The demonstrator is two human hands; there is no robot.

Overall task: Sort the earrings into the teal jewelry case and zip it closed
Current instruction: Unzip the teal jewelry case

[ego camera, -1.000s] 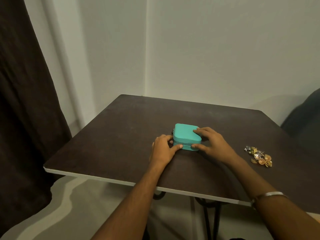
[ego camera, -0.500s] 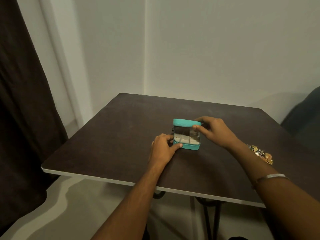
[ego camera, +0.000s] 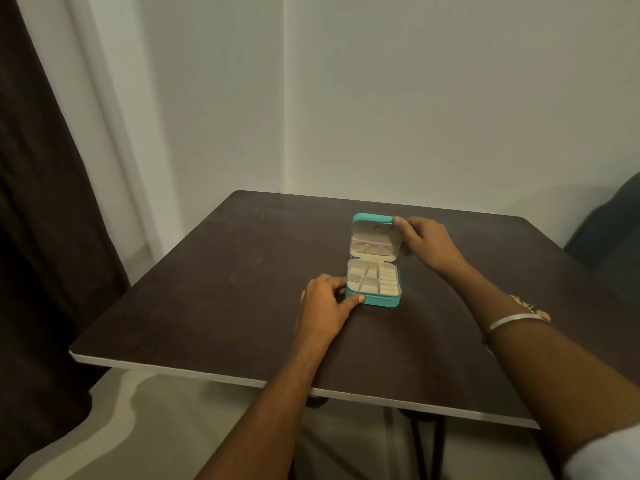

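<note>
A small teal jewelry case [ego camera: 381, 300] stands open in the middle of the dark table [ego camera: 214, 292]. Its cream base is split into several compartments, and all that I can see are bare. The lid [ego camera: 372, 218] stands upright behind the base. My right hand [ego camera: 427, 242] pinches the lid's upper right corner. My left hand [ego camera: 325, 308] grips the base at its front left corner. The earrings [ego camera: 528, 305], a gold and silver pile, lie to the right, mostly hidden behind my right forearm.
The table's pale front edge [ego camera: 194, 370] runs close to me, with black metal legs below. A dark curtain [ego camera: 38, 237] hangs at the left. White walls meet in a corner behind the table. A dark chair back [ego camera: 613, 230] shows at the far right.
The case went from shut to fully open: my right hand swung the lid up and back to upright. My left hand stayed on the base. My right forearm now covers most of the earrings.
</note>
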